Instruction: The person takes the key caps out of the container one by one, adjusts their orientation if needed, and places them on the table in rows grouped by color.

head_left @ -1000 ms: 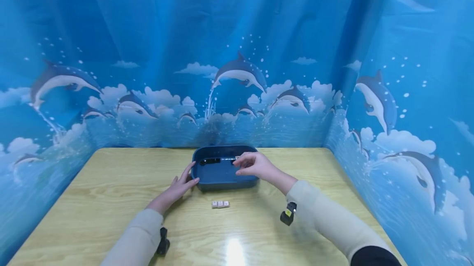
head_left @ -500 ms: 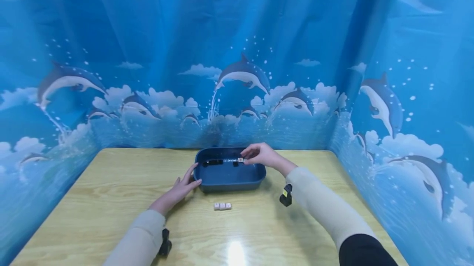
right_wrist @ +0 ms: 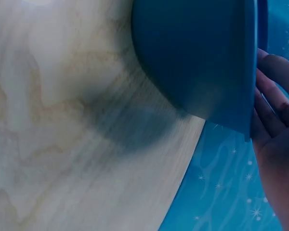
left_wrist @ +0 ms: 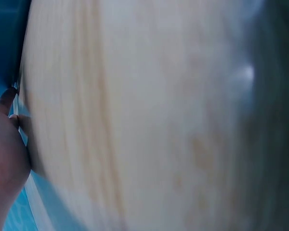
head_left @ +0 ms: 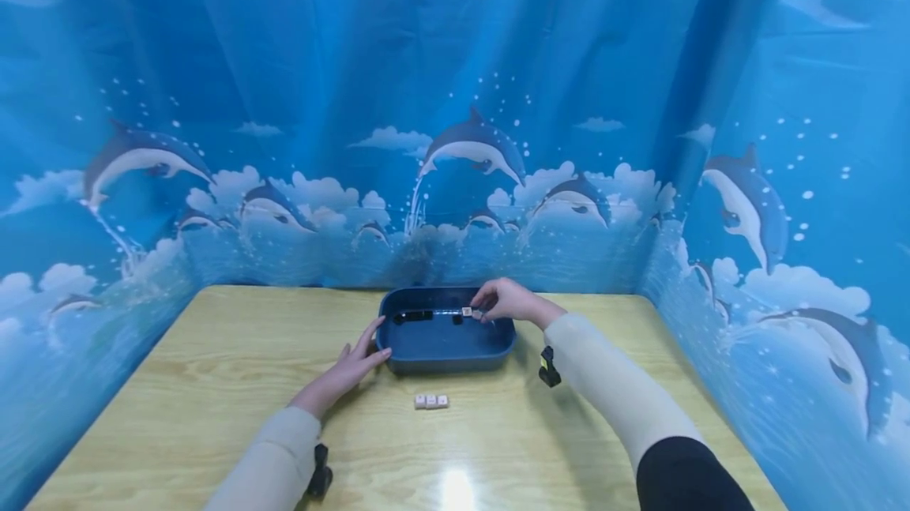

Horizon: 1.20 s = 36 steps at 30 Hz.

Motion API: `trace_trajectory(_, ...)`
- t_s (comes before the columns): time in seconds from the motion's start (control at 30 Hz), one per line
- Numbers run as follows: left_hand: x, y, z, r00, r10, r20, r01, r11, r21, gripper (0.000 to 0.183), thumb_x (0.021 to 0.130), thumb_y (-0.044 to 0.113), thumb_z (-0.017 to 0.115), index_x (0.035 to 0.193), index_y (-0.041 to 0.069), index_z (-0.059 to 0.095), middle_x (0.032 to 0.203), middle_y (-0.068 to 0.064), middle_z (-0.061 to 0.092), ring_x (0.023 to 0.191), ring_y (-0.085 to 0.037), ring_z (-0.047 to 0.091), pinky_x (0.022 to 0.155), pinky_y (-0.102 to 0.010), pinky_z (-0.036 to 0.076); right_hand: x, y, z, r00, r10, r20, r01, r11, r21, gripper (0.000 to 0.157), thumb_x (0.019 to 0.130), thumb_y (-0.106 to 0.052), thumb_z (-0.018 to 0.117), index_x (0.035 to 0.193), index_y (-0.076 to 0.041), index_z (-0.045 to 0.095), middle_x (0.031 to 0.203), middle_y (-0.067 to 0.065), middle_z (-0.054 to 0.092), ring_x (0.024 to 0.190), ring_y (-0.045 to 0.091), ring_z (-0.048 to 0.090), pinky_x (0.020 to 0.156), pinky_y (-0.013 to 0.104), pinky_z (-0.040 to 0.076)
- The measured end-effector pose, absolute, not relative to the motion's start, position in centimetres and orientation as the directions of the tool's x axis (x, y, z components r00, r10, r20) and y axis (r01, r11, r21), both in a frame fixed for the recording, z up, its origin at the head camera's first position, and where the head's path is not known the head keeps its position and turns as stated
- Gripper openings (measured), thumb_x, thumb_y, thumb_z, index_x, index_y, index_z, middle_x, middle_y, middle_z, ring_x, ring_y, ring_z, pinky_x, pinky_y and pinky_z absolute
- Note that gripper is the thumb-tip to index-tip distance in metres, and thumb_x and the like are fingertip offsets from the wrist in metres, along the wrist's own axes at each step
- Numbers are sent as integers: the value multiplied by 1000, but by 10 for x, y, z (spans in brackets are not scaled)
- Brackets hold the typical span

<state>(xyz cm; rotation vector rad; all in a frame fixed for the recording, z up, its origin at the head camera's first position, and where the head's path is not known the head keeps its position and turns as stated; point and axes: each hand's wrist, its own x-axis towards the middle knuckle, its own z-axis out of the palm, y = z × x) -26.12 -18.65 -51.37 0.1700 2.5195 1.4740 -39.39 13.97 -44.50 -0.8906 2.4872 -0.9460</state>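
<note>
A dark blue plastic basin point(head_left: 448, 365) stands near the table's far edge. My left hand point(head_left: 350, 369) rests on its left end, thumb and fingers at the rim. My right hand point(head_left: 508, 300) reaches over the right side and pinches a small pale keycap point(head_left: 478, 314) inside the basin. Just left of it is another white keycap point(head_left: 466, 311), with a small black piece point(head_left: 457, 320) beside it. Along the same line lies a black strip point(head_left: 414, 316). The right wrist view has the right fingers point(right_wrist: 274, 98) behind the rim, tips hidden.
Three white keycaps point(head_left: 431, 402) sit side by side on the wooden table point(head_left: 249, 369) in front of the basin. A blue dolphin-print curtain point(head_left: 341, 140) encloses the table's back and sides.
My right hand has moved to the right and back inside the basin, uncovering the white keycap and black piece. The left hand stays at the rim. The head view has shifted slightly.
</note>
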Motion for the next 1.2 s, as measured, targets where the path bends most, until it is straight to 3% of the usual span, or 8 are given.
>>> trace_trajectory(0.27, -262, -186, -515, -971, 212, -112, 11, 508, 861, 70, 103, 35, 48, 158, 22, 6, 151, -30, 30, 142, -43, 20, 111, -57, -18, -396, 129, -444, -707, -685, -177, -553, 691, -465, 33, 79, -5, 81, 111, -5, 72, 106, 5, 68, 97, 19, 64, 80, 30, 54)
trace_trajectory(0.57, -262, -184, -516, -973, 201, -118, 1, 510, 860, 70, 102, 36, 49, 158, 23, 8, 150, -30, 31, 142, -44, 19, 111, -58, -17, -395, 118, -452, -710, -664, -235, -615, 747, -253, 35, 79, -15, 82, 113, -12, 73, 104, -2, 68, 93, 13, 63, 77, 30, 53)
trace_trajectory(0.83, -260, -185, -516, -973, 198, -117, -1, 504, 864, 70, 102, 36, 49, 158, 24, 8, 150, -30, 31, 143, -46, 13, 110, -59, -17, -392, 114, -452, -689, -679, -251, -652, 733, -192, 33, 82, -11, 79, 115, -11, 71, 106, 0, 64, 96, 15, 62, 79, 30, 53)
trace_trajectory(1.03, -260, -184, -515, -973, 188, -132, -20, 506, 862, 71, 102, 37, 49, 158, 25, 7, 151, -30, 29, 143, -48, 5, 110, -60, -17, -392, 112, -454, -666, -707, -238, -685, 706, -181, 29, 81, -5, 79, 108, -9, 74, 98, -1, 62, 87, 13, 60, 75, 28, 52)
trace_trajectory(1.2, -261, -184, -514, -974, 184, -133, -21, 512, 859, 71, 102, 38, 49, 158, 25, 7, 151, -30, 29, 143, -47, 8, 110, -60, -17, -394, 110, -456, -655, -718, -237, -705, 693, -151, 21, 82, -3, 77, 101, -9, 76, 91, -2, 60, 83, 12, 58, 74, 28, 52)
